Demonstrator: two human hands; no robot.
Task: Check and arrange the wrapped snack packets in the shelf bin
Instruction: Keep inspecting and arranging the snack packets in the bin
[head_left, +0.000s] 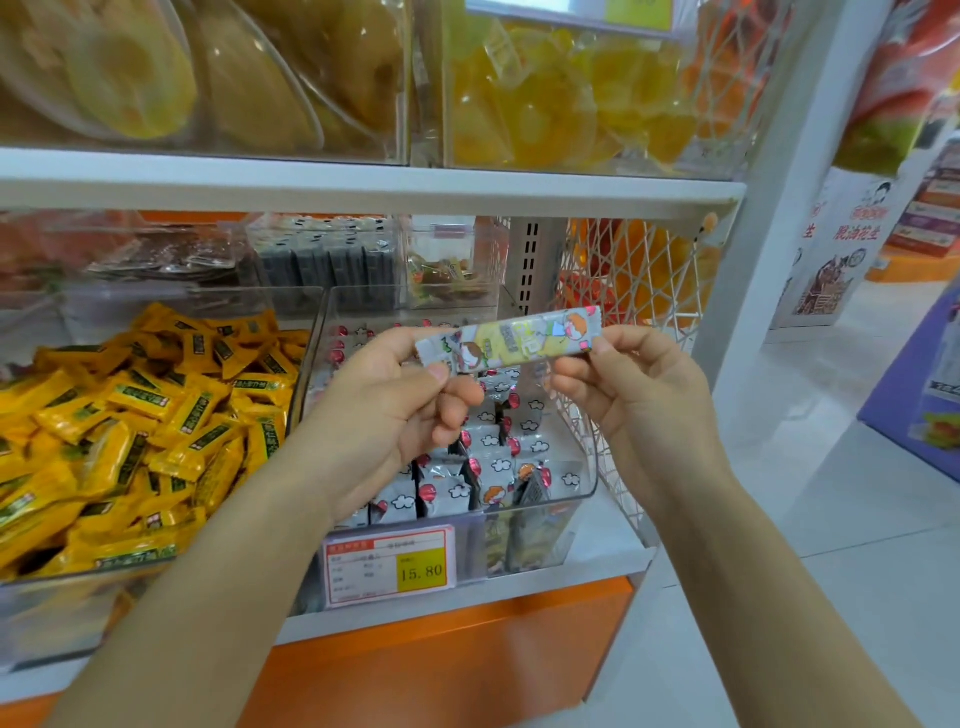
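I get bright, even light with only faint shadows. The price tag shows its big digits clearly; the snack packet just above it looks slightly soft. Far above the tag, the dried fruit smears into blur. Right of the tag, the white post tilts from wide-angle distortion.

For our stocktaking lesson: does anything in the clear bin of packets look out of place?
One packet is pinched over the bin by left hand and right hand; front packets lean unevenly. Nothing spilled.
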